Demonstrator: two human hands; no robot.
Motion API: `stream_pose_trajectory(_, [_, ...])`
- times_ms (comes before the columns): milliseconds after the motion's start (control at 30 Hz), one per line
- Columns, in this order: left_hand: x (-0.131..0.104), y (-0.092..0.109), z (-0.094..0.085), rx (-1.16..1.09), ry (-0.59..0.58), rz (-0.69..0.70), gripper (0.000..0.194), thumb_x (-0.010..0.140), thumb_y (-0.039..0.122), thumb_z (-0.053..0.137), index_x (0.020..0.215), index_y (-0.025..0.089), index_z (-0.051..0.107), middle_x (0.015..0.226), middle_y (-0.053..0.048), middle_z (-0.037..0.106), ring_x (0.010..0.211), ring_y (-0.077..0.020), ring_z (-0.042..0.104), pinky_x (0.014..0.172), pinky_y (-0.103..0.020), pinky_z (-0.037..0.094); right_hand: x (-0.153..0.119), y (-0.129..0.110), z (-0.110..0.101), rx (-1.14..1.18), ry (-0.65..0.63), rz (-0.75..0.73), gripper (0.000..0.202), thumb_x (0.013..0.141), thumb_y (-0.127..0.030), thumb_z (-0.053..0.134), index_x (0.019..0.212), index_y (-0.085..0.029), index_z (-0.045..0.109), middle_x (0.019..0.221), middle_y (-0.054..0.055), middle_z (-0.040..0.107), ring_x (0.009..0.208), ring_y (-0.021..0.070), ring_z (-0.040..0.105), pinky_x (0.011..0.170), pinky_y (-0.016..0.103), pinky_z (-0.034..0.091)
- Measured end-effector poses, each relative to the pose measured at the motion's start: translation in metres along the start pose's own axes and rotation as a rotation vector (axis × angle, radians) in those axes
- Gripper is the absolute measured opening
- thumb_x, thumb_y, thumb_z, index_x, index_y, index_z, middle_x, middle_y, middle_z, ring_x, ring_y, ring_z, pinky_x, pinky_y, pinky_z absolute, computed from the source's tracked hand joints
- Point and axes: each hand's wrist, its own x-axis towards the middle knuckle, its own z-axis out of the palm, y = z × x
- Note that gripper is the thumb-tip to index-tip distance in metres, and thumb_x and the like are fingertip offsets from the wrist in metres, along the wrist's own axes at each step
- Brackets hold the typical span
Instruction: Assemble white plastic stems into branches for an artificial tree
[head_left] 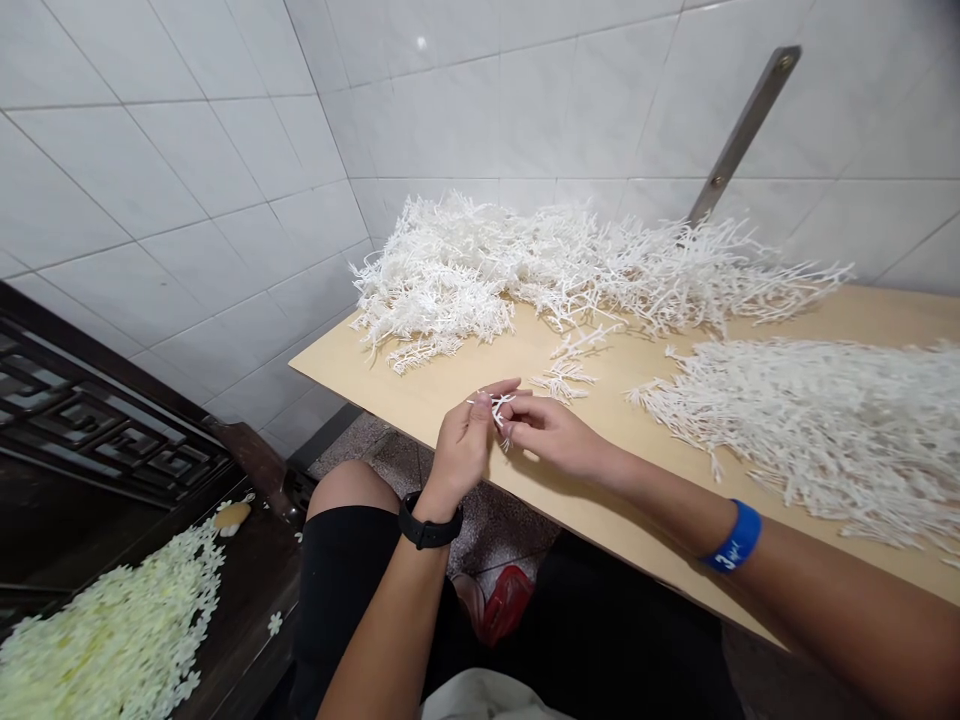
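Note:
A small white branched plastic stem (500, 408) is held between my two hands above the near edge of the tabletop. My left hand (463, 440) pinches it between thumb and fingers; a black watch band is on that wrist. My right hand (551, 432) closes its fingertips on the stem's other side, and a blue wristband circles that forearm. Just beyond my hands, a few loose white stems (566, 378) lie on the wooden board (465, 375). The fingers partly hide the held stem.
A big heap of white branched stems (450, 265) lies along the tiled wall, and a flatter pile (817, 430) covers the right side. A metal bracket (742, 135) slants up the wall. Pale yellow-green plastic flowers (120, 630) lie on the dark wooden seat at lower left.

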Motion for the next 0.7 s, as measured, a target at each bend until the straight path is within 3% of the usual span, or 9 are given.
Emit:
stream_pose_trajectory(67, [0.001,-0.002,-0.001,-0.031,0.176,-0.002,0.053,0.099,0.054,0.040,0.085,0.014,0.071,0.108,-0.013,0.074,0.088,-0.0205,0.073,0.088,-0.037,0.056,-0.004,-0.002,0.004,-0.126,-0.035,-0.096,0.013,0.076,-0.016,0.051,0.064,-0.019,0.050,0.067,-0.001,0.051,0.066,0.0141,0.046,0.062,0.027,0.037])
stream_pose_trajectory(133, [0.002,-0.004,-0.002,-0.052,0.266,-0.012,0.057,0.099,0.056,0.038,0.073,0.015,0.068,0.106,-0.012,0.074,0.079,-0.0184,0.072,0.084,-0.036,0.056,-0.008,-0.004,0.006,-0.230,-0.060,-0.188,0.013,0.076,-0.012,0.052,0.065,-0.019,0.052,0.074,0.001,0.055,0.074,0.0156,0.051,0.068,0.028,0.040])
stream_pose_trajectory(267, [0.003,-0.004,-0.002,0.053,0.229,0.000,0.042,0.097,0.049,0.047,0.095,0.015,0.071,0.122,-0.013,0.069,0.095,-0.0197,0.070,0.091,-0.033,0.053,-0.009,-0.003,-0.005,-0.434,0.027,-0.195,0.019,0.088,-0.020,0.055,0.069,-0.018,0.056,0.079,0.003,0.059,0.079,0.0170,0.056,0.074,0.030,0.042])
stream_pose_trajectory(433, [0.003,-0.004,0.002,0.111,0.241,0.005,0.038,0.096,0.041,0.052,0.123,0.016,0.063,0.107,-0.010,0.072,0.083,-0.0146,0.066,0.083,-0.030,0.054,0.000,0.003,-0.036,-0.597,0.150,-0.192,0.022,0.094,-0.025,0.052,0.079,-0.017,0.066,0.086,0.005,0.064,0.080,0.0169,0.058,0.076,0.031,0.042])
stream_pose_trajectory(567, [0.004,-0.006,0.002,0.109,0.208,-0.013,0.040,0.096,0.040,0.052,0.128,0.018,0.059,0.111,-0.010,0.071,0.086,-0.0153,0.065,0.081,-0.030,0.055,0.004,0.008,-0.054,-0.574,0.381,-0.131,0.022,0.092,-0.020,0.048,0.083,-0.017,0.067,0.084,0.005,0.066,0.076,0.0170,0.058,0.071,0.030,0.042])
stream_pose_trajectory(700, [0.005,-0.004,0.001,0.104,0.199,-0.002,0.040,0.098,0.042,0.046,0.124,0.015,0.059,0.113,-0.013,0.071,0.082,-0.0160,0.067,0.079,-0.031,0.056,0.002,0.011,-0.057,-0.523,0.580,-0.077,0.020,0.091,-0.021,0.048,0.085,-0.017,0.066,0.082,0.005,0.066,0.070,0.0163,0.054,0.068,0.031,0.041])
